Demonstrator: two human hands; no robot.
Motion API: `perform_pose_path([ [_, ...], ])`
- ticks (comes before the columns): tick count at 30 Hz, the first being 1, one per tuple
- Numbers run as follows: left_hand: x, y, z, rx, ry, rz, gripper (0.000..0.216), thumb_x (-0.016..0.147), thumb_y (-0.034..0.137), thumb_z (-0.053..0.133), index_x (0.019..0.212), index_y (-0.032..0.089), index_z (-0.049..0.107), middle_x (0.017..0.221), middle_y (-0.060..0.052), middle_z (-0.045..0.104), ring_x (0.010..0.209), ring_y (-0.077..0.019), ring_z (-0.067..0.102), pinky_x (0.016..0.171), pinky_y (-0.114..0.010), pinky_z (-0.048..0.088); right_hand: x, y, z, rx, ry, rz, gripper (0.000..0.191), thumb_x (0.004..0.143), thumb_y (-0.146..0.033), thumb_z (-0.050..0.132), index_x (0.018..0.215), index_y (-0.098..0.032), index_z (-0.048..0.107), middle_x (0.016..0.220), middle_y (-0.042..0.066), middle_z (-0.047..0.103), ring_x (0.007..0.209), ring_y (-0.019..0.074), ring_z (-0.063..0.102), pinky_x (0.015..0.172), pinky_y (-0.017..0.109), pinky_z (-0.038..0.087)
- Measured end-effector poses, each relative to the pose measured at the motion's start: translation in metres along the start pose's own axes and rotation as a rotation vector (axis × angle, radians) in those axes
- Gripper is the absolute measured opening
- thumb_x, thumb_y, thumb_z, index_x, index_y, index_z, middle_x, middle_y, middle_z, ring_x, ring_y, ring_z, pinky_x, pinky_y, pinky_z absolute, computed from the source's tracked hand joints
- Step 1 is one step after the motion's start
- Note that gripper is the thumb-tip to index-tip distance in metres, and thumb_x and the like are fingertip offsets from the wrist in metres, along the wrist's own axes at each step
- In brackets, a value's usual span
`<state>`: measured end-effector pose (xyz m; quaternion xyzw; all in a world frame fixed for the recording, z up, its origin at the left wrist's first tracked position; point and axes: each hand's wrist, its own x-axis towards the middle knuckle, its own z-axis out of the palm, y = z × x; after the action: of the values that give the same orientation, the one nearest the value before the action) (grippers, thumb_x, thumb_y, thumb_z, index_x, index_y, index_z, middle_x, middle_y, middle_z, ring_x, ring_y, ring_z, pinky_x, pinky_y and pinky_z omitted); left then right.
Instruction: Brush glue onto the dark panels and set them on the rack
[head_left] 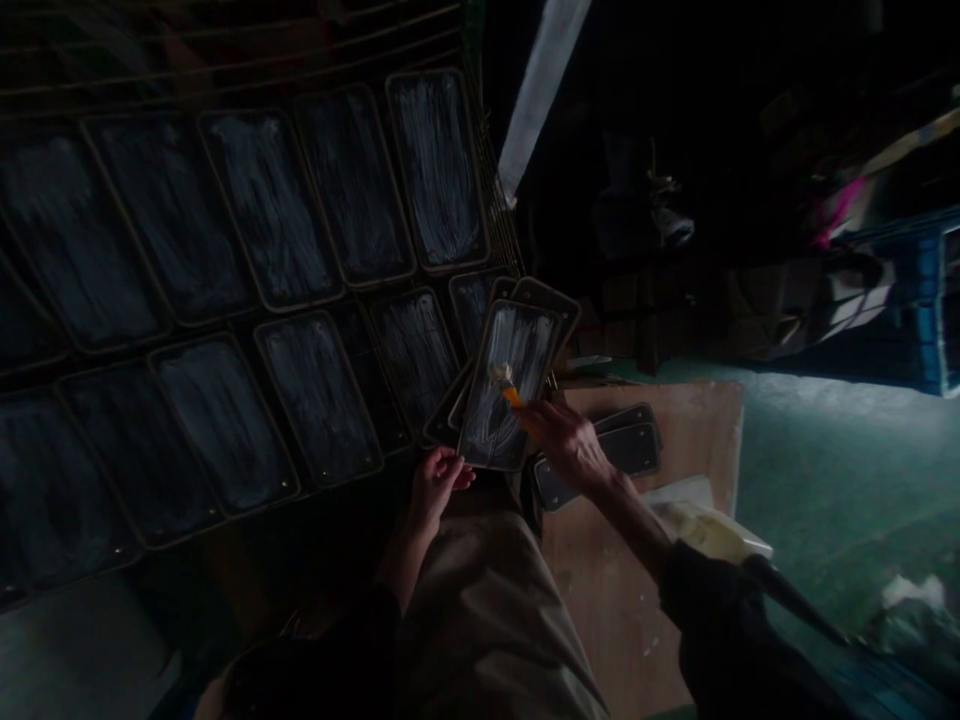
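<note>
My right hand (pixel 566 440) grips a brush with a yellow-orange handle (pixel 512 396). Its pale bristles (pixel 501 374) touch the face of a dark rectangular panel (pixel 521 345) with rounded corners, streaked with a whitish coating. At the panel's lower left corner, my left hand (pixel 437 485) pinches the edge between thumb and fingers. More dark panels (pixel 559 302) lie fanned out beneath it. Just right of my right hand, two uncoated dark panels (pixel 630 448) with small corner fittings overlap on a wooden board.
Rows of streaked panels (pixel 315 390) lie on a wire rack to the left. The wooden board (pixel 709 440) stands at the right, with a pale container (pixel 712 530) on it. Beyond are a blue crate (pixel 930 300) and green floor (pixel 832 440). A pale post (pixel 544 95) rises behind.
</note>
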<state>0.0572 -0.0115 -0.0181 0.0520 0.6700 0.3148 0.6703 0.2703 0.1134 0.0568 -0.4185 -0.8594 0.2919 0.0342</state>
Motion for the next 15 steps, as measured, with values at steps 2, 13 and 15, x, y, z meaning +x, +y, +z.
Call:
perform_pose_path([
  [2, 0.000, 0.000, -0.001, 0.000, -0.002, 0.005, 0.042, 0.066, 0.045, 0.076, 0.087, 0.016, 0.053, 0.069, -0.003, 0.070, 0.061, -0.0185, 0.070, 0.057, -0.028, 0.055, -0.025, -0.018, 0.009, 0.049, -0.059, -0.014, 0.035, 0.097, -0.015, 0.042, 0.130, -0.024, 0.052, 0.112, 0.008, 0.062, 0.089, 0.0170, 0.057, 0.075, 0.030, 0.045],
  [13, -0.003, -0.002, -0.001, 0.042, -0.002, 0.031, 0.040, 0.070, 0.043, 0.073, 0.091, 0.016, 0.053, 0.072, -0.004, 0.070, 0.065, -0.0187, 0.070, 0.059, -0.028, 0.055, -0.077, -0.043, 0.012, 0.377, -0.088, 0.229, 0.026, 0.099, -0.025, 0.042, 0.120, -0.024, 0.056, 0.095, 0.004, 0.063, 0.081, 0.0147, 0.060, 0.069, 0.024, 0.046],
  [15, -0.003, -0.003, -0.001, 0.048, -0.001, 0.041, 0.039, 0.070, 0.043, 0.073, 0.090, 0.016, 0.053, 0.072, -0.004, 0.069, 0.065, -0.0189, 0.070, 0.060, -0.029, 0.055, -0.077, -0.035, 0.011, 0.333, -0.013, 0.256, 0.028, 0.099, -0.025, 0.041, 0.123, -0.024, 0.055, 0.099, 0.006, 0.063, 0.084, 0.0156, 0.061, 0.071, 0.025, 0.046],
])
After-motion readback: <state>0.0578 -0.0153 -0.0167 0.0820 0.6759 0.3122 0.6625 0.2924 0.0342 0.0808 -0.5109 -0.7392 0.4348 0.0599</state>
